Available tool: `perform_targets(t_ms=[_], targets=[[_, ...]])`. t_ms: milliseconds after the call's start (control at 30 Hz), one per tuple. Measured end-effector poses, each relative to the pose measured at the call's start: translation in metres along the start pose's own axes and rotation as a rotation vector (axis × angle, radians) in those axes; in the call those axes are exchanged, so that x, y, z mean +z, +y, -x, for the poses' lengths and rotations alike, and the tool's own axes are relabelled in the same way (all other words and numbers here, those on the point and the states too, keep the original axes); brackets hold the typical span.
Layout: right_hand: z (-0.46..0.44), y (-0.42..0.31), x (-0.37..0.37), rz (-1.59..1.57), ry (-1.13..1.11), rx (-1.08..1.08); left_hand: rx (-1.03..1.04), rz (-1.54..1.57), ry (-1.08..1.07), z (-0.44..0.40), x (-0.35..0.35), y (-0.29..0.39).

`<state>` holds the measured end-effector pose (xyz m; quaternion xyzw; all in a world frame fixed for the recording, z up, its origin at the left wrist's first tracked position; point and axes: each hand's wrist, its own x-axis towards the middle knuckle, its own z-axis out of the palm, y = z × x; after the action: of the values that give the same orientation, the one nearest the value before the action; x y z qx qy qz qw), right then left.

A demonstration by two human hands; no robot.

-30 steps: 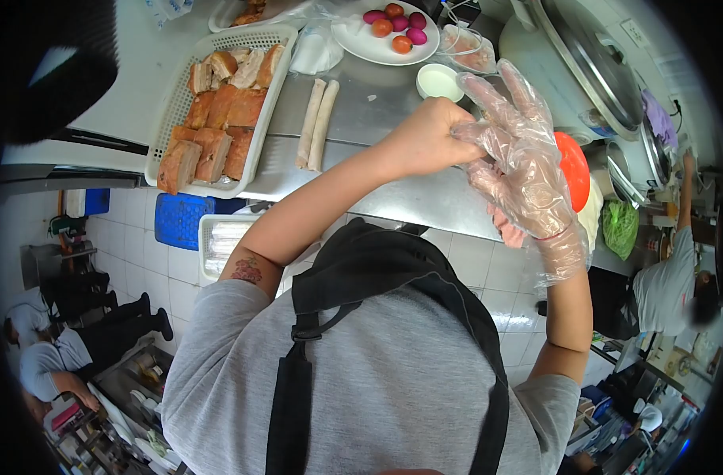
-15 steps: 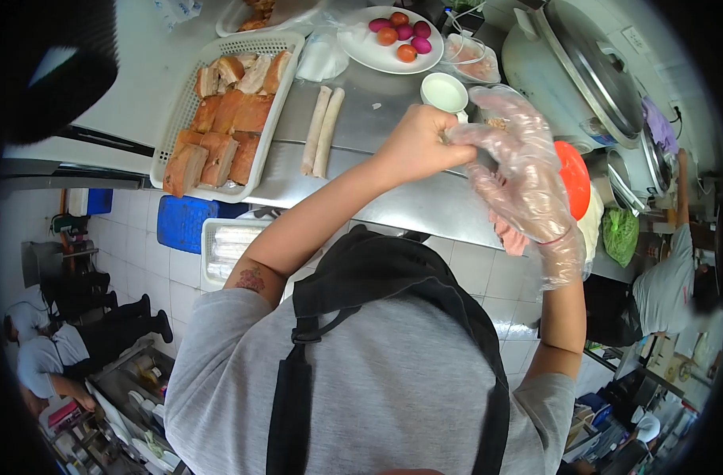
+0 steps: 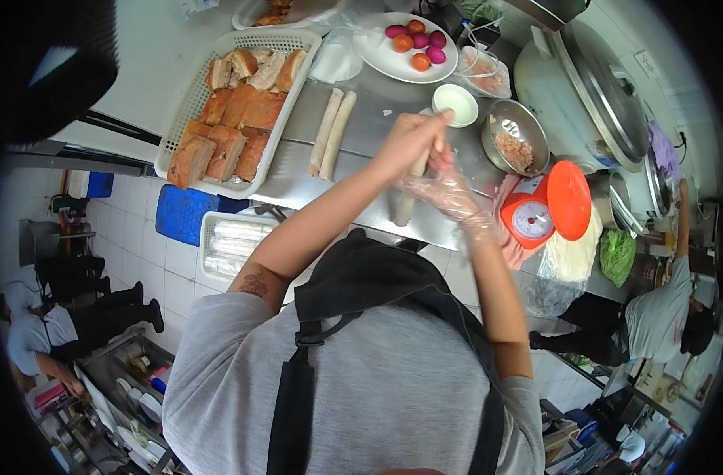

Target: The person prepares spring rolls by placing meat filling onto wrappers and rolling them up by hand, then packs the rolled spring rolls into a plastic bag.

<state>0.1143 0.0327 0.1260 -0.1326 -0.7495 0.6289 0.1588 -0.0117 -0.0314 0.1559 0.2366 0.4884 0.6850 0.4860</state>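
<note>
My bare left hand (image 3: 411,146) is above the counter with its fingers curled, close against my right hand; what they grip is hidden and blurred. My right hand (image 3: 450,195) wears a loose clear plastic glove, its fingers stretched to the left. Below both hands a pale beige roll (image 3: 403,210) lies on the steel counter, partly covered by them. Two similar long rolls (image 3: 334,136) lie side by side to the left. Just beyond the hands stands a small pale green bowl (image 3: 456,106). A steel bowl (image 3: 504,119) with minced filling (image 3: 513,150) is to the right.
A white basket (image 3: 281,150) of browned meat blocks (image 3: 241,107) is at left. Behind are a plate (image 3: 413,73) of red and purple balls and a large pot (image 3: 571,87). An orange scale (image 3: 529,218) rests on a pink cloth. Other people (image 3: 662,317) are around.
Both hands have moved down and left, the gloved right hand most, from over the bowl and scale to over the roll. The steel bowl, scale and roll are now uncovered.
</note>
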Motion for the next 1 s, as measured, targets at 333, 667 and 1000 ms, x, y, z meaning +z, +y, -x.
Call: perform_targets(t_ms=[333, 667, 1000], targets=[[-0.018, 0.062, 0.074, -0.369, 0.103, 0.518, -0.269, 0.375, 0.146, -0.055, -0.106, -0.035], [-0.071, 0.102, 0.105, 0.076, 0.106, 0.34, 0.661, -1.176, 0.729, -0.106, -0.226, -0.041], [-0.018, 0.102, 0.06, 0.222, 0.075, 0.263, 1.154, -1.849, 0.782, -0.199, -0.209, 0.071]])
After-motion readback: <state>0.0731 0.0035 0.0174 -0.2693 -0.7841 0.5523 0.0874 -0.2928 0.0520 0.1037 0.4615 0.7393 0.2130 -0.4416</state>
